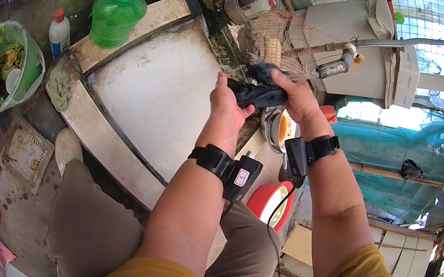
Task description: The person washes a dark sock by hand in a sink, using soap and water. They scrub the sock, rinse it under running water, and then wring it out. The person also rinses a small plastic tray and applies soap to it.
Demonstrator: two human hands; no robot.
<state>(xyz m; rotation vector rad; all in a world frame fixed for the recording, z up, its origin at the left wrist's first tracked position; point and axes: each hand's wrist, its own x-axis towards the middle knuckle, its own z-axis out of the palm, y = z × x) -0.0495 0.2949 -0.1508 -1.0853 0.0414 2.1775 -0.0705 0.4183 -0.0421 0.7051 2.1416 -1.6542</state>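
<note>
My left hand (227, 101) and my right hand (299, 92) hold a dark, bunched cloth (260, 93) between them. It is in the air past the right edge of a shallow, pale stone wash slab (155, 83). The fingers of both hands are partly hidden by the cloth. Just right of my right hand, the mouth of a metal water pipe (331, 69) points toward the cloth, with what looks like water coming out. Below the hands stand metal bowls (275, 129), partly covered by my right hand.
On the slab's raised rim (104, 131) stand a green pump bottle (114, 22) and a wrung greenish rag (59, 88). A white bottle with a red cap (60, 33) and a lined bin of greens (30, 56) are at upper left. A red basin (255, 203) sits near my knee.
</note>
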